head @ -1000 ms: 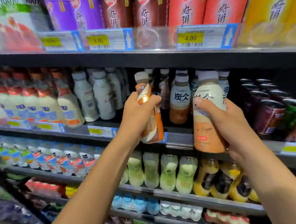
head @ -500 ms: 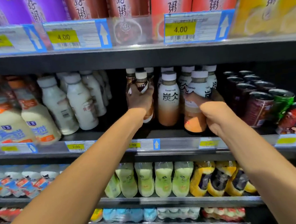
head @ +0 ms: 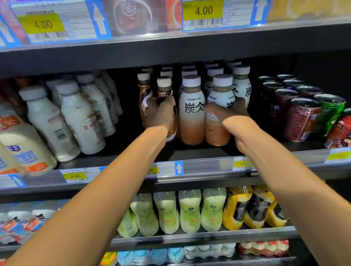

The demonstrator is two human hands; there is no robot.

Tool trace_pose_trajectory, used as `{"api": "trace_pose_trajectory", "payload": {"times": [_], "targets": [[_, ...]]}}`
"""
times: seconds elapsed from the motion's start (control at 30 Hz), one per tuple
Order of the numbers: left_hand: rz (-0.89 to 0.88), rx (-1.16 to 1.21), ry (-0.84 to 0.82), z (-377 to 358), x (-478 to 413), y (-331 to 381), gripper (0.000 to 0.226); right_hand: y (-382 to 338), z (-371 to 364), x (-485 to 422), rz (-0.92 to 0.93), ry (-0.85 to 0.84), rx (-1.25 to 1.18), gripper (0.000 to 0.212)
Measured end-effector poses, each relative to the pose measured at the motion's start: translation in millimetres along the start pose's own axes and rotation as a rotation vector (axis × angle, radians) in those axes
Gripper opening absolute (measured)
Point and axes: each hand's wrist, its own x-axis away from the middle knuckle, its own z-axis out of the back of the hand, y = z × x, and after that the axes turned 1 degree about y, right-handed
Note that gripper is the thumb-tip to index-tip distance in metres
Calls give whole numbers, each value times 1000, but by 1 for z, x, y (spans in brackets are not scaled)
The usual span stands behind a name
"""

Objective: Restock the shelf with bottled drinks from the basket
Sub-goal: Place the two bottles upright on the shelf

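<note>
The left hand [head: 162, 115] grips a slim brown bottle [head: 164, 88], and the right hand [head: 231, 118] grips a Tanbing bottle [head: 221, 92]. One bottle is in each hand. Both stand upright, long axis vertical, white caps up, at the near edge of the middle shelf [head: 204, 166]. Whether their bases touch it cannot be told. A standing Tanbing bottle [head: 192, 115] sits between the two and another brown bottle [head: 144, 87] is just left. More caps are farther back, too crowded to count. One green can [head: 331, 113] lies right among dark red ones.
</note>
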Motion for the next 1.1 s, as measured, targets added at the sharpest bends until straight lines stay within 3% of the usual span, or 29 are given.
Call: {"api": "trace_pose_trajectory", "payload": {"times": [0.07,0.17,0.3,0.43,0.53,0.67,0.77,0.87,1.0,1.1], "targets": [[-21,0,14,-2,-1,-2,25,-5,-1,-3,76,33,62,103],[-36,-47,25,-4,-5,-6,53,-13,-7,-3,144,21,105,101],[-36,-140,31,-7,-9,-8,73,-11,-6,-5,159,8,67,124],[-68,-275,30,-11,-8,-6,56,-10,-5,-9,155,-32,100,112],[-99,-361,46,-13,-10,-8,57,-9,-5,-11,162,-50,106,122],[-115,-416,68,-14,-12,-8,56,-6,-5,-13,169,-39,125,108],[-122,-457,75,-15,-11,-7,54,-7,-5,-10,175,-35,131,127],[-88,-473,55,-12,-11,-4,56,-6,-3,-11,194,-23,130,130],[-75,-419,3,5,-15,3,62,-5,2,-8,168,-14,93,118],[-101,-444,84,21,-12,10,57,-11,9,5,177,-18,112,107]]}}
